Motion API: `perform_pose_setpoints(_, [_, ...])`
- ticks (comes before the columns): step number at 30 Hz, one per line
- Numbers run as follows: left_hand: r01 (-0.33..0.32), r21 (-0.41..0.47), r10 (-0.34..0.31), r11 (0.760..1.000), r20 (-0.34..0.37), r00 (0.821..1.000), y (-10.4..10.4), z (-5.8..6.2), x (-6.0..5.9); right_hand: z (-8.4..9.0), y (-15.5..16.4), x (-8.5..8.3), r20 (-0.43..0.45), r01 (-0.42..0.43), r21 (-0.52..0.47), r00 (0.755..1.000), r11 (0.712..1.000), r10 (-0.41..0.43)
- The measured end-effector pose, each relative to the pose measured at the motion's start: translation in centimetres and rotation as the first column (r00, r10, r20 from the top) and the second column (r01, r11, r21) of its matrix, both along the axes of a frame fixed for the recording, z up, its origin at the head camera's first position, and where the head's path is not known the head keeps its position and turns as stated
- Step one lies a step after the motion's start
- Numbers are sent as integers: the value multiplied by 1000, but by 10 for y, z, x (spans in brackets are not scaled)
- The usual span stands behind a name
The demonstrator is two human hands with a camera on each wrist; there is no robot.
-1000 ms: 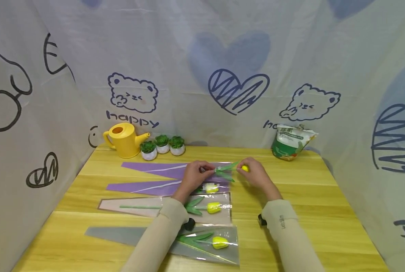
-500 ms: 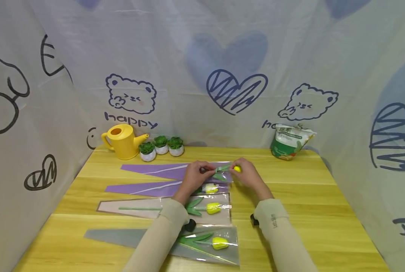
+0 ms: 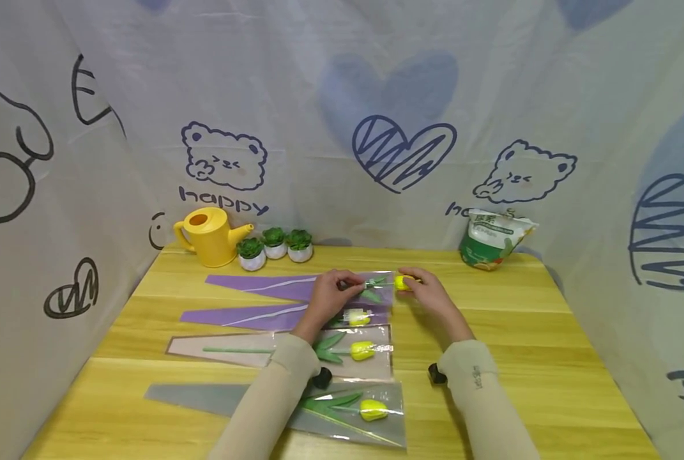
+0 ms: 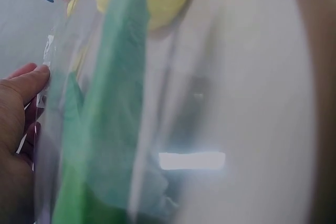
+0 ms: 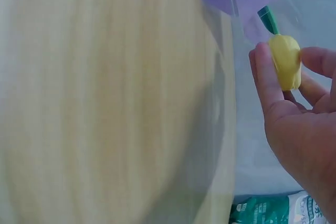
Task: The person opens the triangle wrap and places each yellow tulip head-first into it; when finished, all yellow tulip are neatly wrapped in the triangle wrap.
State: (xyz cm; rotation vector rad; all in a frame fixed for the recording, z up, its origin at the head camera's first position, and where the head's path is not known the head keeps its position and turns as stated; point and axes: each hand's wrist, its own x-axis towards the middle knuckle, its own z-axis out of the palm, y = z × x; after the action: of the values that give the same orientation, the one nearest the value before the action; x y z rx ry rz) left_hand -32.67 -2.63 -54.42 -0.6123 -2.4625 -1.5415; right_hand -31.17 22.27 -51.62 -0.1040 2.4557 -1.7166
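A yellow tulip (image 3: 402,282) is pinched by its bud between the thumb and curled fingers of the right hand (image 3: 428,295), as is seen plainly in the right wrist view. Its green stem is directed leftward into the open mouth of the farthest purple sleeve (image 3: 273,287), which is laid flat toward the far edge of the table (image 3: 548,345). The clear upper layer at that mouth is gripped by the curled fingers of the left hand (image 3: 327,297). The bud is found just outside the mouth, a little right of the table's middle.

Three more sleeves are laid in a row toward the near edge, each with a yellow tulip already inside: a second purple sleeve (image 3: 232,315), a pale sleeve (image 3: 227,348) and a grey sleeve (image 3: 204,397) closest to the near edge. All four mouths are turned toward the right edge.

A yellow watering can (image 3: 209,235) and three small potted plants (image 3: 275,245) are set at the far left corner, against the curtain. A green bag (image 3: 491,239) is placed near the far right corner. Bare wood is left along the right edge, between the bag and the near right corner.
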Motion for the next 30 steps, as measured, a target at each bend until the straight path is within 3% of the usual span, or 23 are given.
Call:
perform_pose_setpoints(4, [5,-18,-4,1000,9,1000,1,1,1,-1,1,4,0,25,47,1000,999,-25])
perform_pose_setpoints(11, [23,-21,-23,1000,5,1000,5,4,0,-1,-1,8,-95,114,118,990,987,-103])
perform_pose_setpoints(20, [22,-4,-22,1000,12,1000,7,6,-2,-4,-3,6,-70,164,-83,983,983,-170])
perform_pose_setpoints(30, [27,2,-27,1000,18,999,10,6,1,-11,-8,6,-34,116,-101,992,988,-120])
